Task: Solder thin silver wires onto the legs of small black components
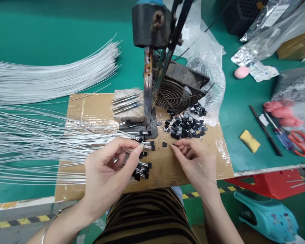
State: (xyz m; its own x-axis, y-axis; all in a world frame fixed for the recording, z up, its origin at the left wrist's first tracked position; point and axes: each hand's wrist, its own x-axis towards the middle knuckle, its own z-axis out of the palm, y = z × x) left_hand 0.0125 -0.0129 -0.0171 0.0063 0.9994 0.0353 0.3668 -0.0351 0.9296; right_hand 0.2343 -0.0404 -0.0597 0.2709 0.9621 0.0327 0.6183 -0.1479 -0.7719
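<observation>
1. Two bare hands work over a cardboard sheet (pixel 165 171), which we see lying on the green table (pixel 66 34).
2. Our left hand (pixel 109 169) pinches at the white wires (pixel 109 137) between thumb and forefinger, just behind their ends; its other fingers curl inward.
3. Our right hand (pixel 198 162) has thumb and forefinger close together; we cannot tell whether anything sits between them.
4. We locate one loose black connector (pixel 164 144) on the cardboard between both hands, just beside the right fingertips.
5. We find the fitted connectors (pixel 143 171) on the wire ends, clustered near the left fingertips.
6. We see a connector heap (pixel 186 126) beyond the right hand, in front of the fan (pixel 175 96).
7. We note the soldering iron (pixel 147 98), tip downward, beside a pale block (pixel 128 117) bearing metal rods (pixel 125 98).
8. At far left, we see a wire bundle (pixel 86 76) fanned across the table.
9. At right, we see a yellow sponge (pixel 249 141) and, well apart from it, a blue-handled screwdriver (pixel 283 137).
</observation>
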